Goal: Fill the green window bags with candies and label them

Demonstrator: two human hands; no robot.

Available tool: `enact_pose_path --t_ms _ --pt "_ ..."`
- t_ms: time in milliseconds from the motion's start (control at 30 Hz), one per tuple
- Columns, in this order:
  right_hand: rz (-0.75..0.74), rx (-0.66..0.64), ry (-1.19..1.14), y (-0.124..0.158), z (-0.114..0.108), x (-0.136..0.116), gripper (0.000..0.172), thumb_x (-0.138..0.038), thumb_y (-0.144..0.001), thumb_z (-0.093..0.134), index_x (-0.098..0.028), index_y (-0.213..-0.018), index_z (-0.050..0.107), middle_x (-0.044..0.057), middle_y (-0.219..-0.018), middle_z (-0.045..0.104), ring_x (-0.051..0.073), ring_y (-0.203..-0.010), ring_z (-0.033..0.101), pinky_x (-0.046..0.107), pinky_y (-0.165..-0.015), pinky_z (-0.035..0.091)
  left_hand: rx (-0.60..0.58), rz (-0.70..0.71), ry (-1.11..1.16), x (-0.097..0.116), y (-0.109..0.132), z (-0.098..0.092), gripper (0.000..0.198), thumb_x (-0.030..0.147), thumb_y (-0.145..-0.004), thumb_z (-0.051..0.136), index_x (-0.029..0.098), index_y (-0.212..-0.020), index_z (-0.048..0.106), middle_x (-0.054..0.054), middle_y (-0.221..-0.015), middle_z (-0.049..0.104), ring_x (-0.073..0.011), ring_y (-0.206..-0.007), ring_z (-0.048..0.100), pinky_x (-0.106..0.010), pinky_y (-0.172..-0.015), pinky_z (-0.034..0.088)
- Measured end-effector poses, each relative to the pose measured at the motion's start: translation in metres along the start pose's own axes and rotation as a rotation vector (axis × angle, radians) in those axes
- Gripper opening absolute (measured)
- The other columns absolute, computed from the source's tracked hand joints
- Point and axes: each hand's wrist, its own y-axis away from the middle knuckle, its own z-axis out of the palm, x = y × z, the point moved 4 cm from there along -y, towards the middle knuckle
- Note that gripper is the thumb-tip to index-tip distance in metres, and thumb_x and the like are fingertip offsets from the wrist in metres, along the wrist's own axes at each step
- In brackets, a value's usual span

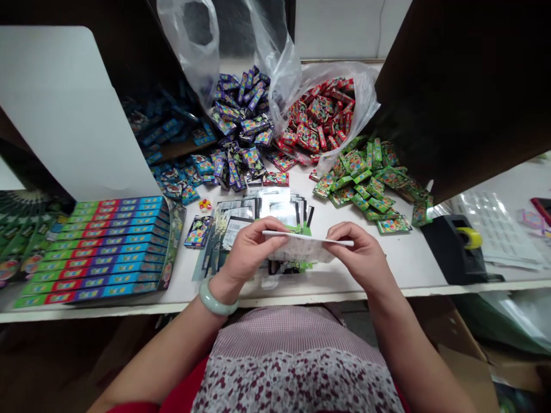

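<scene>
Above the front part of the white surface (413, 265), L hand (249, 246) & R hand (359, 249) pinch a white card (306, 248) btwn them, one at each end, thumbs on the near side. Card is tilted, top edge toward the viewer; print on its lower face too faint to read. L wrist has a pale green bangle (218, 298).

Directly below/behind card: overlapping pile of printed sheets (235, 225), some w/ barcodes. Just L of pile, a single purple pkt (198, 231) lies flat, w/ a small red-yellow piece (205, 204) behind it. Further L, a stack of long boxes (107, 252), ends striped green, red, purple & blue; white panel (77, 109) rises behind.

Across the back, L to R, loose heaps: blue pkts (172, 129), purple pkts (243, 109) w/ clear plastic bag (193, 40) around, red pkts (321, 112) in another clear bag (365, 86), then green pkts (365, 180) nearer the front. Far R, black tape dispenser (451, 252) w/ yellow roll (469, 237), near the front edge.
</scene>
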Motion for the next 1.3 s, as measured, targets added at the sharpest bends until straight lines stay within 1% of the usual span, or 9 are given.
enact_pose_path --t_ms 100,200,400,600,700,867,1067,1233,1300 --pt "0.123 0.028 0.036 0.003 -0.003 0.004 0.018 -0.031 -0.073 0.072 -0.02 -0.067 0.06 -0.003 -0.062 0.055 0.01 -0.057 0.048 0.023 -0.052 0.039 0.035 -0.077 0.004 -0.003 0.001 0.001 0.007 0.015 -0.073 0.071 0.02 -0.078 0.07 0.001 -0.079 0.064 -0.0101 -0.072 0.058 -0.02 -0.064 0.047" --pt "0.173 0.047 0.055 0.006 -0.006 0.006 0.022 -0.034 -0.072 0.073 -0.019 -0.065 0.059 -0.004 -0.057 0.052 0.009 -0.053 0.044 0.022 -0.048 0.036 0.039 -0.131 0.005 -0.005 0.003 0.002 0.004 0.018 -0.073 0.071 0.018 -0.077 0.069 0.0 -0.076 0.065 -0.0097 -0.067 0.057 -0.02 -0.06 0.047" --pt "0.174 0.047 0.037 0.007 -0.009 0.01 0.02 -0.034 -0.071 0.075 -0.019 -0.067 0.062 -0.004 -0.059 0.055 0.01 -0.055 0.047 0.022 -0.052 0.039 -0.042 -0.198 0.033 -0.007 0.006 0.007 0.019 0.022 -0.071 0.075 0.019 -0.089 0.07 -0.001 -0.086 0.068 -0.0113 -0.073 0.061 -0.022 -0.063 0.05" --pt "0.175 0.036 0.036 0.009 -0.007 0.014 0.02 -0.034 -0.07 0.076 -0.019 -0.069 0.063 -0.002 -0.065 0.06 0.012 -0.06 0.052 0.023 -0.055 0.043 0.006 -0.275 0.053 -0.014 0.005 0.007 0.014 0.027 -0.071 0.074 0.018 -0.08 0.068 0.002 -0.069 0.063 -0.008 -0.058 0.054 -0.02 -0.054 0.043" --pt "0.177 0.02 0.069 0.009 -0.005 0.014 0.021 -0.034 -0.07 0.076 -0.02 -0.068 0.062 -0.002 -0.065 0.06 0.012 -0.06 0.052 0.023 -0.055 0.043 0.013 -0.265 0.041 -0.014 0.005 0.007 0.014 0.03 -0.072 0.072 0.017 -0.075 0.067 0.003 -0.063 0.059 -0.0076 -0.054 0.049 -0.021 -0.052 0.04" --pt "0.273 0.01 0.077 0.01 -0.002 0.016 0.025 -0.038 -0.071 0.075 -0.019 -0.066 0.06 -0.003 -0.06 0.058 0.011 -0.054 0.05 0.022 -0.05 0.04 0.022 -0.254 0.004 -0.01 0.007 0.004 0.017 0.033 -0.075 0.07 0.017 -0.069 0.065 0.002 -0.062 0.058 -0.0089 -0.054 0.049 -0.023 -0.052 0.039" --pt "0.224 0.005 0.081 0.01 -0.004 0.019 0.025 -0.04 -0.073 0.074 -0.02 -0.069 0.06 -0.002 -0.065 0.059 0.012 -0.057 0.051 0.022 -0.052 0.042 -0.014 -0.204 0.016 -0.006 0.007 0.004 0.012 0.025 -0.074 0.072 0.019 -0.082 0.068 0.001 -0.074 0.063 -0.0099 -0.063 0.055 -0.024 -0.061 0.044" --pt "0.081 -0.211 0.276 0.002 -0.002 -0.001 0.02 -0.036 -0.075 0.073 -0.021 -0.088 0.068 0.002 -0.086 0.069 0.018 -0.081 0.062 0.029 -0.073 0.048 -0.034 -0.076 -0.073 0.001 0.006 0.003 0.005 0.021 -0.076 0.071 0.018 -0.079 0.068 -0.001 -0.081 0.065 -0.0124 -0.074 0.058 -0.026 -0.07 0.047" --pt "0.012 -0.287 0.384 -0.002 0.0 -0.011 0.017 -0.034 -0.076 0.073 -0.022 -0.087 0.069 0.002 -0.086 0.069 0.018 -0.082 0.061 0.03 -0.075 0.047 -0.075 -0.014 -0.123 0.006 0.005 0.004 0.003 0.02 -0.077 0.069 0.019 -0.08 0.068 -0.002 -0.082 0.065 -0.0133 -0.078 0.058 -0.027 -0.073 0.047"
